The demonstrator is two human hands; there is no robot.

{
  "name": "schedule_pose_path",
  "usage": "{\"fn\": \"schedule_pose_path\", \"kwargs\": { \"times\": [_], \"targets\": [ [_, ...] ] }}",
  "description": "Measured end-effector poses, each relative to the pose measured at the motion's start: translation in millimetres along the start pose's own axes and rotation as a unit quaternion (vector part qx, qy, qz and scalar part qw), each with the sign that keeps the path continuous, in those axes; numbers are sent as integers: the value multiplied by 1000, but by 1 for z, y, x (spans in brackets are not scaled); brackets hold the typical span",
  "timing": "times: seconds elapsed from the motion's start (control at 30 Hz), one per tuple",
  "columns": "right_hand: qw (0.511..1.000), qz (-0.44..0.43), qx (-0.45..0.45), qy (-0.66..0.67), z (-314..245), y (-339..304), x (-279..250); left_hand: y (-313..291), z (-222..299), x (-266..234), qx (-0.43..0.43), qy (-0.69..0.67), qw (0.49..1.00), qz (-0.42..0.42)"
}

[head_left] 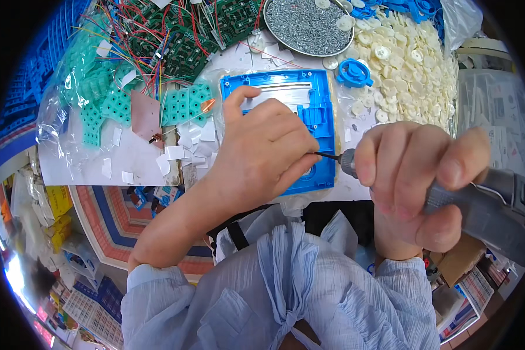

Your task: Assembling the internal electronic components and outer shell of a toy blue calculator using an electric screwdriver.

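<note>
My right hand [417, 181] is wrapped round a grey electric screwdriver [478, 213], held nearly level with its thin dark bit pointing left. The bit's end reaches the fingertips of my left hand [265, 151]. Those fingertips are pinched together round the tip; whether a screw is between them is hidden. Under my left hand lies a blue plastic housing [326, 125], open side up, with screw posts at its corners and a pale strip inside. My hand covers its lower left part.
Beyond the housing are a round metal tray of screws [309, 29], a heap of cream plastic discs [411, 58], and a blue round part [354, 73]. Green circuit boards with wires [184, 52] and teal rubber keypads [186, 104] lie at the left, near scattered white paper pieces [175, 153].
</note>
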State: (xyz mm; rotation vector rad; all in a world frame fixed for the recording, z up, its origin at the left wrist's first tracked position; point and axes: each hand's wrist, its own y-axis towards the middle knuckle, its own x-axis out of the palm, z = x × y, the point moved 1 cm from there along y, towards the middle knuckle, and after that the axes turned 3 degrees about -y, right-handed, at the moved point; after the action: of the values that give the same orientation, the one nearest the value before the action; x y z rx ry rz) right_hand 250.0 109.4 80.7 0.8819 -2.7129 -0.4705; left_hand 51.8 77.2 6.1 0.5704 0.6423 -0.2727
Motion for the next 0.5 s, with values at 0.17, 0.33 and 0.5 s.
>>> {"fn": "schedule_pose_path", "kwargs": {
  "times": [0.17,0.33,0.5],
  "targets": [
    [994,94,41,-26,22,-14,13,-19,3,-8,-3,69,997,-39],
    [993,107,37,-37,32,-13,19,-22,5,-3,31,111,989,-90],
    [994,82,26,-70,42,-15,22,-23,4,-2,41,130,986,-97]
  ]
}}
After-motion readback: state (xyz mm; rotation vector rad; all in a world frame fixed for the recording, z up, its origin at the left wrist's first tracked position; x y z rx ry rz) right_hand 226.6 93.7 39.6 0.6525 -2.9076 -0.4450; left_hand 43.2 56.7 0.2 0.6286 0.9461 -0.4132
